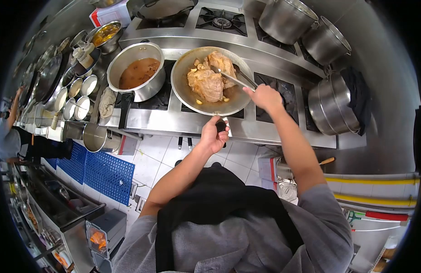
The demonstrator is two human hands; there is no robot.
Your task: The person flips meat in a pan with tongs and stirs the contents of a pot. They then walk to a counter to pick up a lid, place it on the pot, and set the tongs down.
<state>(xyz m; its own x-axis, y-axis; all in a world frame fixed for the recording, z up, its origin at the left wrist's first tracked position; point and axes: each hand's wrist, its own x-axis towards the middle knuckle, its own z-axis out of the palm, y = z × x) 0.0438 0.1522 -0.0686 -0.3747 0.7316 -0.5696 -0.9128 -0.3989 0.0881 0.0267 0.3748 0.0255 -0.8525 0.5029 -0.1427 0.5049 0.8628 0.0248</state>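
The meat (206, 84) lies in the frying pan (181, 88) at the front of the stove (165, 120), nipped by tongs (233, 80) squeezed in the right hand (265, 96) while the left hand (212, 135) wraps the pan handle (221, 127), so a slipped grip could drop it and splash hot fat.

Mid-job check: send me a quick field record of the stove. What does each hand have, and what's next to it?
left hand: closed around the pan handle
right hand: holding tongs, tips at the meat
pan: on the stove, holding large meat pieces
pot: beside the pan on its left, brown liquid inside
steel pots: on the far right of the stove
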